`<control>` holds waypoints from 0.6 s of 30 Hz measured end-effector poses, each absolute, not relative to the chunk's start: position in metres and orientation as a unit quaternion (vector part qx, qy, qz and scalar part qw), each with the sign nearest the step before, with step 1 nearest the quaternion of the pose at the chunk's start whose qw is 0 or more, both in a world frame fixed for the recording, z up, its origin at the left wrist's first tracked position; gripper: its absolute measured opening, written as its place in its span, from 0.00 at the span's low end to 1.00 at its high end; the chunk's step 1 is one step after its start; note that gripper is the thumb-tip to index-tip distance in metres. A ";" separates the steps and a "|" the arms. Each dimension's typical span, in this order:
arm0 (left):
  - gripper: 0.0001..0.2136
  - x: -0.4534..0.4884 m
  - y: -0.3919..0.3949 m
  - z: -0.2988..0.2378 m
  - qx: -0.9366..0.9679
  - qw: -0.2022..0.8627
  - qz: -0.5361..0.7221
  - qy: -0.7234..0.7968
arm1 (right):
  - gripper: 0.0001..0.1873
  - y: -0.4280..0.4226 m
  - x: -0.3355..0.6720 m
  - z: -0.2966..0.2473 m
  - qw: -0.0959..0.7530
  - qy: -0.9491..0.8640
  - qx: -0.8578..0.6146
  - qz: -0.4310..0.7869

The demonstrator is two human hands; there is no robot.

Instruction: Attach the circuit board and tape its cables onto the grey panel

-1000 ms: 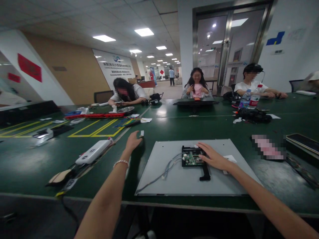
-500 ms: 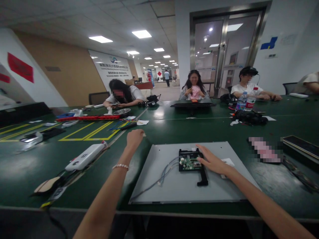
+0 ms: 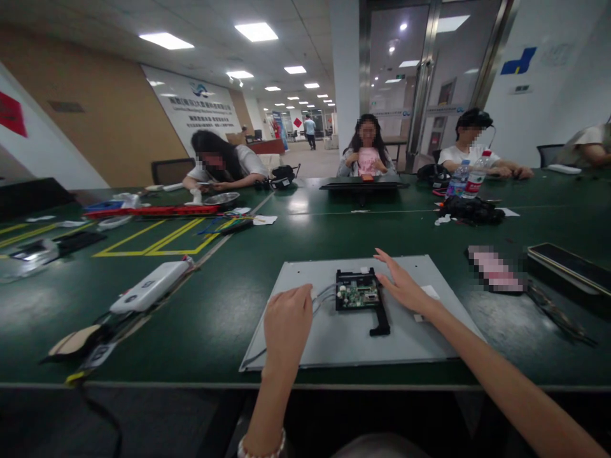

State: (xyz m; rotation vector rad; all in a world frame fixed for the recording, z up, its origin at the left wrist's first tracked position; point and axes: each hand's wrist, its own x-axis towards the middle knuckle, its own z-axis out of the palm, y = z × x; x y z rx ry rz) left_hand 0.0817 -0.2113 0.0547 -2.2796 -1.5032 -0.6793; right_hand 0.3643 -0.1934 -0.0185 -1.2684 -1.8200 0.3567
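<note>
A flat grey panel (image 3: pixel 415 346) lies on the table in front of me. On it rests a black plastic frame (image 3: pixel 380 324) with a green circuit board (image 3: pixel 357 295) in it. Thin grey cables (image 3: pixel 327 295) run left from the board and pass partly behind my left hand (image 3: pixel 289 324). That hand hovers over the panel's left part with its fingers pinched together; whatever is between the fingertips is too small to make out. Beside the frame's right edge, my right hand (image 3: pixel 405 285) is open, fingers stretched out. White pieces (image 3: pixel 430 292) show on the panel near the right wrist.
On the left lies a white power strip-like device (image 3: pixel 150 286) with a strap. To the right are a pink-covered phone (image 3: pixel 496 270), a dark long case (image 3: pixel 570 267) and glasses (image 3: pixel 556 312). Bottles (image 3: pixel 476 175) and a dark monitor (image 3: pixel 363 185) stand farther back, with people seated beyond.
My left hand has come back and right, from beyond the panel's left corner to over the panel's left part. The right hand's fingers have lifted slightly off the frame. The view has shifted a little.
</note>
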 end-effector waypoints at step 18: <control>0.14 0.099 -0.235 0.010 -0.814 0.103 -0.219 -0.528 | 0.26 -0.261 0.294 0.042 0.316 -0.820 -0.472 0.066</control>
